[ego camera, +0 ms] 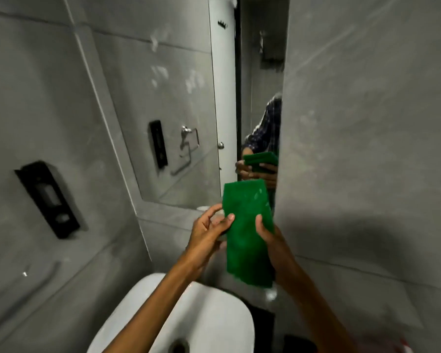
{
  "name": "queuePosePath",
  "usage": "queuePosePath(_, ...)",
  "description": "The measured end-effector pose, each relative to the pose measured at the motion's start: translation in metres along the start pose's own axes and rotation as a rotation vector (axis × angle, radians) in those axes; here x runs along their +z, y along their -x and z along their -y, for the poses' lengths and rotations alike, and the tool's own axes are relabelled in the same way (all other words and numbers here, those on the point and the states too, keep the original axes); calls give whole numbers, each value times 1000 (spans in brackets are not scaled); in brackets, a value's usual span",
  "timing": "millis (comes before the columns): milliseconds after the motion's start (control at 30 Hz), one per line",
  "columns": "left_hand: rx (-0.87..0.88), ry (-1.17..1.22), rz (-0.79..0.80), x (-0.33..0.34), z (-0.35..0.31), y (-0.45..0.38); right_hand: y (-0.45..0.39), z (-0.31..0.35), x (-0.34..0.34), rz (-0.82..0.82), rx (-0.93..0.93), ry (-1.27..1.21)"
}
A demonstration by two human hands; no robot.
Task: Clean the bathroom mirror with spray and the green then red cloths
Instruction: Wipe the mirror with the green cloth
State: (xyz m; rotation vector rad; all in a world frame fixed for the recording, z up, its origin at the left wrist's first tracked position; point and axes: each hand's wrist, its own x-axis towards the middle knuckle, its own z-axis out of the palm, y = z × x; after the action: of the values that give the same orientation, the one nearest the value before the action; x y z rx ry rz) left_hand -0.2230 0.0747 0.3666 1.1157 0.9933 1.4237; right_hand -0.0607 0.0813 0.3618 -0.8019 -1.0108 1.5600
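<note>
A folded green cloth [246, 225] stands upright between both hands, just below the bathroom mirror [168, 110]. My left hand [209, 233] pinches the cloth's left edge with thumb and fingers. My right hand [270, 240] grips its right edge, thumb on the front. The mirror fills the upper middle of the view and reflects my hands, the cloth and a checked sleeve. No spray bottle or red cloth is in view.
A white basin [214, 322] with a drain sits under my arms. A black wall fitting [47, 198] hangs on the grey tiled wall at left. A grey wall [367, 149] stands close on the right, beside the mirror's edge.
</note>
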Motion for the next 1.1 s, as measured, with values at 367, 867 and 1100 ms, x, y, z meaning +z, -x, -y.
queuePosePath(367, 942, -1201, -431, -211, -96, -167, -131, 77, 121, -833, -1038, 1207)
queuePosePath(867, 1173, -1339, -628, -258, -96, -274, -236, 33, 212, -607, -1305, 2009)
queuePosePath(1100, 1101, -1371, -605, -255, -96, -272, -208, 95, 167, -1316, -977, 1406)
